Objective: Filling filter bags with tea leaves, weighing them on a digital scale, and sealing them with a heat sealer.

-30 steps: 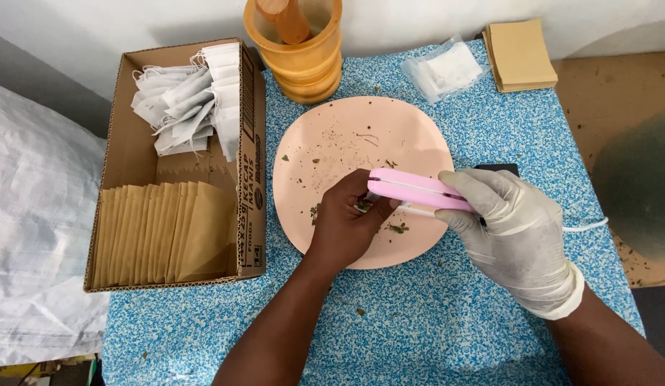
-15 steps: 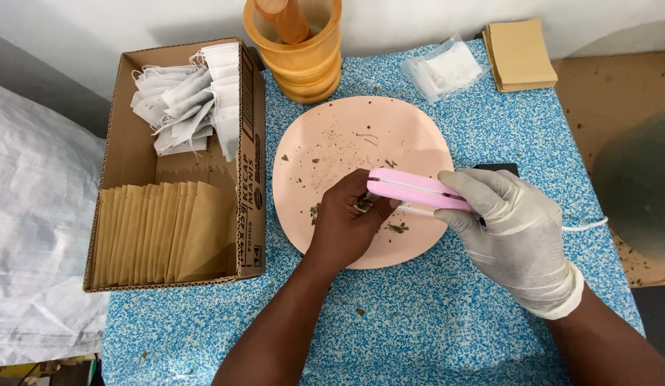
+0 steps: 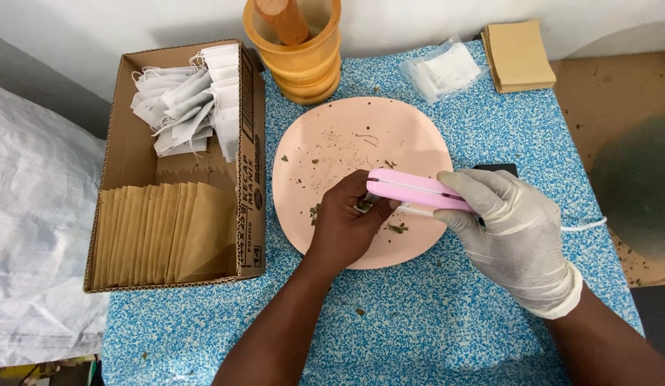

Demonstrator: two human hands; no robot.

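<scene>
Many filled bags [image 3: 186,107] are stacked in the box [image 3: 129,154] at 9 o'clock; one bag [image 3: 364,206], pinched by the left hand [image 3: 345,225], lies mid-plate [image 3: 325,154] under the sealer [image 3: 418,191] clenched by the right hand [image 3: 511,229]. Empties [image 3: 443,70] wait at 1 o'clock.

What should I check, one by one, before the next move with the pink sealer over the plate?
1. Right hand, gloved, grips the pink sealer: ok, it is wrapped around the rear end.
2. Left hand holds a small item at the sealer's front: ok, but its fingers hide what the item is.
3. Item seated between the sealer's halves: cannot tell, the hand covers it.
4. Left fingers away from the sealing edge: not ok, they are right against it.
5. Work is above the pink plate: ok, dried crumbs lie on it.
6. White cord free of snags: ok as far as visible, it trails off past the right wrist.
</scene>
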